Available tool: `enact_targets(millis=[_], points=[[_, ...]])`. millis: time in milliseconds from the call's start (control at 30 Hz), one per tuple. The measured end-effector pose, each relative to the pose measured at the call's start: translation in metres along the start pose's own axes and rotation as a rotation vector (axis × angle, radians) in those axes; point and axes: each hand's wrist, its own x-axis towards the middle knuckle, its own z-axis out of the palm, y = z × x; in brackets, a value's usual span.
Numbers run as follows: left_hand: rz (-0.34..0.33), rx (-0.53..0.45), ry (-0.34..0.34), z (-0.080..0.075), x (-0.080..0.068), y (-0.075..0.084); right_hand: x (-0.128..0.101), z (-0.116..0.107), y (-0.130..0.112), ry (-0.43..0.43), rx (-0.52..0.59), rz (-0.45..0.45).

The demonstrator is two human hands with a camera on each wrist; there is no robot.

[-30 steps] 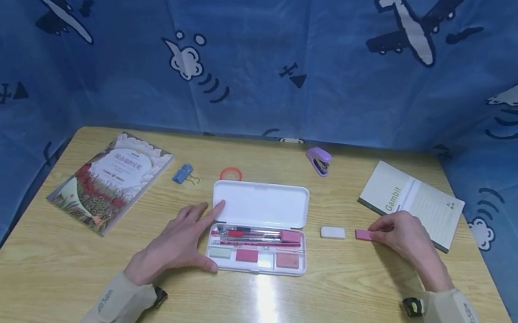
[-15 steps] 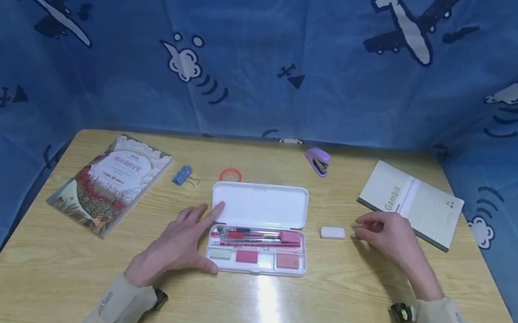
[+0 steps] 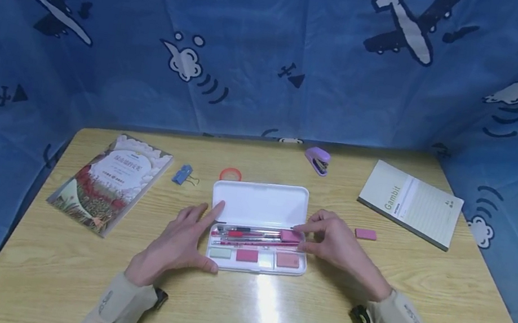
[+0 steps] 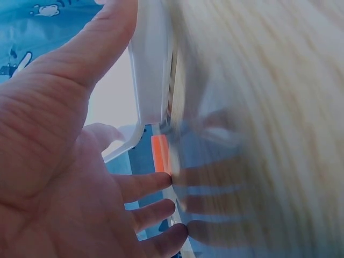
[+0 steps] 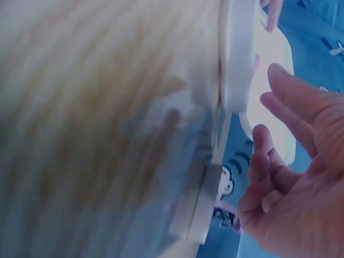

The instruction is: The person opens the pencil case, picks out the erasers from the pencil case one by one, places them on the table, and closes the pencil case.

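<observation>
I'd keep my flat, open left hand bracing the pencil case while my right hand, grip unclear, settles beside the pink eraser inside.

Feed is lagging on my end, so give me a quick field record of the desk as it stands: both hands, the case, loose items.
left hand: open, fingers flat against the left side of the pencil case
right hand: at the case's right end, fingers curled; white eraser not visible
pencil case: white, lid open, pens and coloured erasers inside
pink eraser: loose on table, right of the case
notebook: far right
stapler: purple, behind the case
book: left side
</observation>
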Motion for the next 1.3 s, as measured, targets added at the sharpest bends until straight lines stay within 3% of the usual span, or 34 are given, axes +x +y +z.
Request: enact_targets(millis=[300,533,733,1133,1300], points=[[0.011,-0.006,0.001,-0.003,-0.002,0.001,0.009,0.006,-0.008,-0.031,-0.105,0.016],[0.018,-0.008,0.009,-0.004,-0.002,0.002,0.016,0.009,-0.017,-0.044,-0.207,-0.031],[0.015,-0.010,0.005,-0.003,-0.002,0.002,0.023,0.013,-0.024,-0.066,-0.264,0.032],[0.000,-0.005,-0.010,0.000,0.000,0.001,0.018,0.007,-0.021,-0.004,-0.177,-0.081],[0.003,-0.003,-0.002,-0.002,-0.001,0.001,0.008,-0.006,-0.028,-0.005,-0.141,-0.046]])
